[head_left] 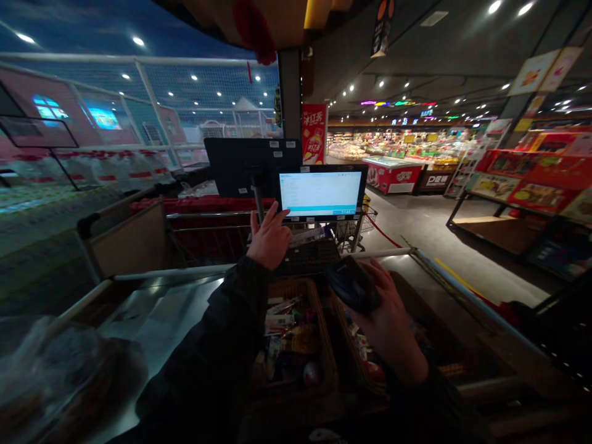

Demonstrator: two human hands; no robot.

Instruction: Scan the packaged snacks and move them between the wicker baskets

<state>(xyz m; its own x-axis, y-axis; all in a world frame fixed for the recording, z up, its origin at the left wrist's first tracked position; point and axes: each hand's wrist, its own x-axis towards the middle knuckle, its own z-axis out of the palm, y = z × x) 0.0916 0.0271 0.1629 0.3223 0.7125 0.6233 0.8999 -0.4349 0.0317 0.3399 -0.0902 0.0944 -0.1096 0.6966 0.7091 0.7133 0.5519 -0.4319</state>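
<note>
Two hands show: our left hand [269, 239], open with fingers spread, touches the lower-left corner of the lit touchscreen [321, 193], which lies at one o'clock from it, while our right hand [391, 320], farther back at five o'clock, grips a black barcode scanner [351, 283] lying ten-to-four.

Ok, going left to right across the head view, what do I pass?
Clear plastic bag → left hand at the lit screen → right hand gripping the scanner → red display shelves.
</note>
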